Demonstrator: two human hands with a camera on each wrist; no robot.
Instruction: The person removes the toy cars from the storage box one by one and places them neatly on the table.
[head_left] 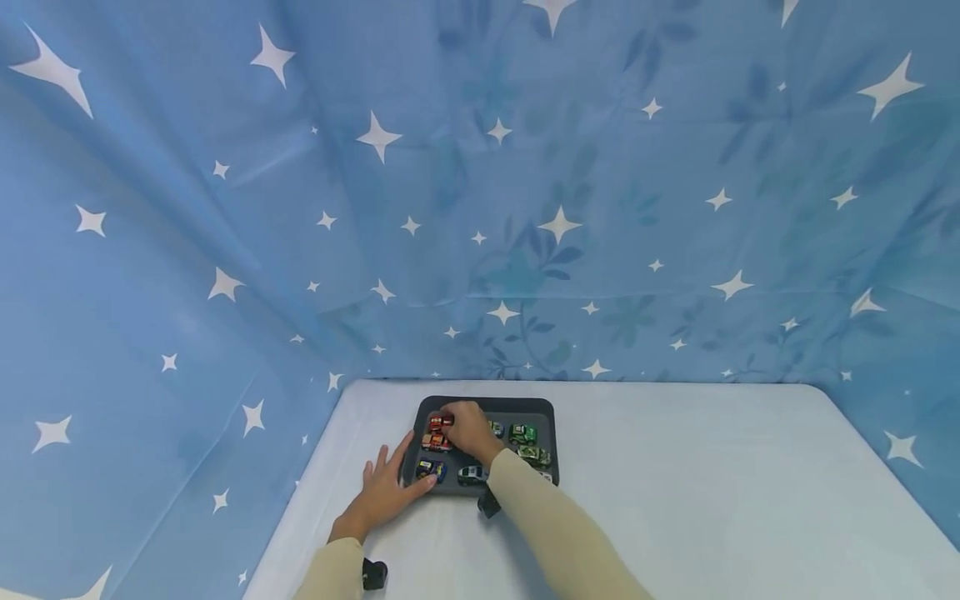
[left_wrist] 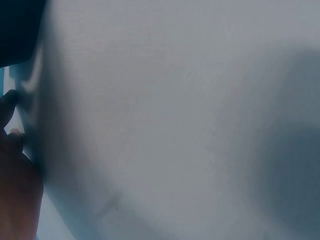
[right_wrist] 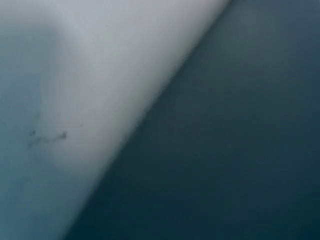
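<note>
Dark grey marks out the tray [head_left: 517, 404] in my head view, lying flat near the far edge of the white table [head_left: 712, 483]. Its raised rim, I judge, is there to keep the toy cars from rolling off. At its left side the left hand [head_left: 381, 496] spreads its fingers, thumb on the near corner; I take that as bracing the tray against sliding. The right hand [head_left: 471, 429] reaches in from above, fingertips bent down onto the red car [head_left: 439, 422] at the far left, seemingly pinching it; so low a reach suits something that small. Just nearer sits an orange car [head_left: 435, 442], then a blue car [head_left: 431, 470]; the green car [head_left: 522, 433] stands on the right.

From the left wrist I get mostly blurred white, with that hand cut off at the left border.

My right wrist feed shows only a pale area against a dark one, no fingers; I cannot tell the grip from it.
</note>
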